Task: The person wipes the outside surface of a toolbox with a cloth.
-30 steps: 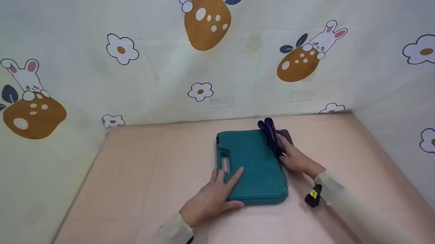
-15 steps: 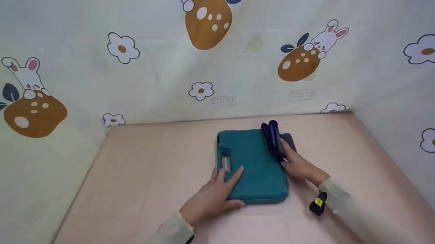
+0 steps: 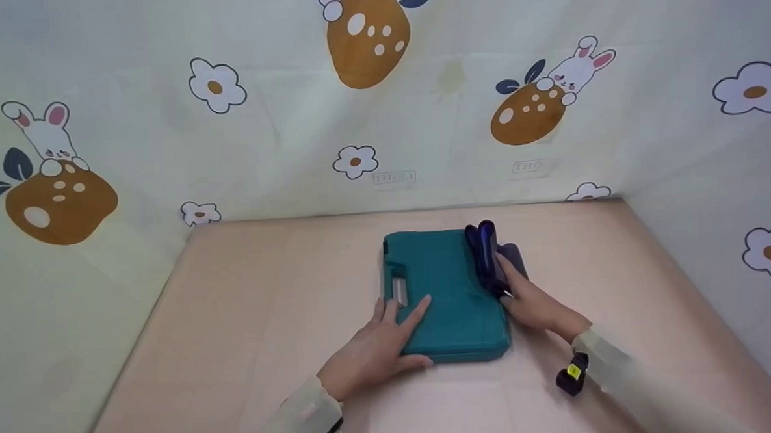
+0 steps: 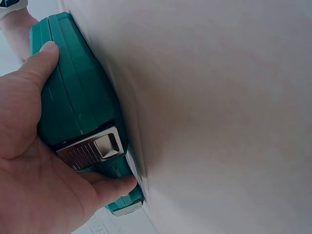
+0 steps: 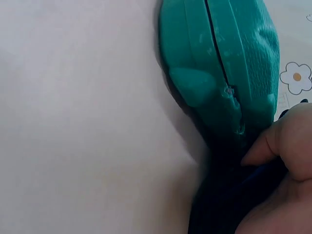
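Observation:
A green plastic carry case (image 3: 450, 272) lies flat on the table, its handle cutout on the left. My left hand (image 3: 372, 354) grips its near left corner, one finger along the top and the thumb at the near side. In the left wrist view the thumb lies on the case's side wall, above a metal latch (image 4: 92, 148). With my right hand (image 3: 532, 301) I hold a glossy dark blue object with two long rounded arms (image 3: 485, 254) against the case's right edge. A dark grey flat part (image 3: 512, 260) shows behind the fingers. Its kind is unclear.
The pinkish table surface (image 3: 265, 300) spreads around the case. A printed curtain (image 3: 278, 149) with rabbits and flowers stands behind and at both sides. A black wrist camera (image 3: 571, 374) hangs under the right sleeve.
My right hand and the dark blue object have slid a little nearer and to the right along the case's edge. The left hand and the case stay in place.

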The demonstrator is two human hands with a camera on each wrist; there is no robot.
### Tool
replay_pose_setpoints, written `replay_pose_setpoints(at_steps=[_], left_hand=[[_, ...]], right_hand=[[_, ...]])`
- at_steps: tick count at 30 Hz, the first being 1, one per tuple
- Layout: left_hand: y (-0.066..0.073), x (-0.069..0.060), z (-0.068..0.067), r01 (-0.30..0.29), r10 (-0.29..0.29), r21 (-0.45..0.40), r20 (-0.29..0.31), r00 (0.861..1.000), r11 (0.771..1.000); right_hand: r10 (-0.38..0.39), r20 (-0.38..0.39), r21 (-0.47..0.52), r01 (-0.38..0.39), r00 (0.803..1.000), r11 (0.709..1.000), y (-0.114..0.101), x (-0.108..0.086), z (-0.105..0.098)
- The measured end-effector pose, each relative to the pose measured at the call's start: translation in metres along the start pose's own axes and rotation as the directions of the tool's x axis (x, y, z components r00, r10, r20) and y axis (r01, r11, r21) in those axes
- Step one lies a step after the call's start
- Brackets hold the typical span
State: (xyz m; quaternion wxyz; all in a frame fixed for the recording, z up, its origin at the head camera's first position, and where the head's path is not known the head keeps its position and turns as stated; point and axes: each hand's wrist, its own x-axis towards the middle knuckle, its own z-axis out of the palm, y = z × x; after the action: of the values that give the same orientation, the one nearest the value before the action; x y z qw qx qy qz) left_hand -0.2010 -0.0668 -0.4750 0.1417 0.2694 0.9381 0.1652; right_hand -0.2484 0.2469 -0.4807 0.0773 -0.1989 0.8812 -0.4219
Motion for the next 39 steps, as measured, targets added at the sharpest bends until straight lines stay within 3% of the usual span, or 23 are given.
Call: replay_pose_setpoints(at_steps=[9,17,30,39], left_hand=[[0.000,-0.001,0.001,0.002,-0.002,-0.016,-0.004,1.000,1.000],[0.001,-0.001,0.001,0.011,-0.011,-0.018,-0.005,1.000,1.000],[0.001,-0.002,0.002,0.013,-0.013,-0.031,-0.011,1.000,0.999],[0.000,-0.001,0.002,0.003,-0.004,-0.041,-0.015,1.000,0.999]], right_hand=[[0.049,0.061,-0.005,-0.048,0.997,0.999,-0.003,-0.013,-0.002],[0.006,0.109,0.005,-0.006,0.994,1.000,-0.009,-0.029,0.004],[-0.027,0.121,-0.031,0.031,0.992,0.999,-0.016,-0.050,0.016],[0.020,0.121,-0.046,-0.014,0.992,0.999,-0.031,-0.067,0.024]])
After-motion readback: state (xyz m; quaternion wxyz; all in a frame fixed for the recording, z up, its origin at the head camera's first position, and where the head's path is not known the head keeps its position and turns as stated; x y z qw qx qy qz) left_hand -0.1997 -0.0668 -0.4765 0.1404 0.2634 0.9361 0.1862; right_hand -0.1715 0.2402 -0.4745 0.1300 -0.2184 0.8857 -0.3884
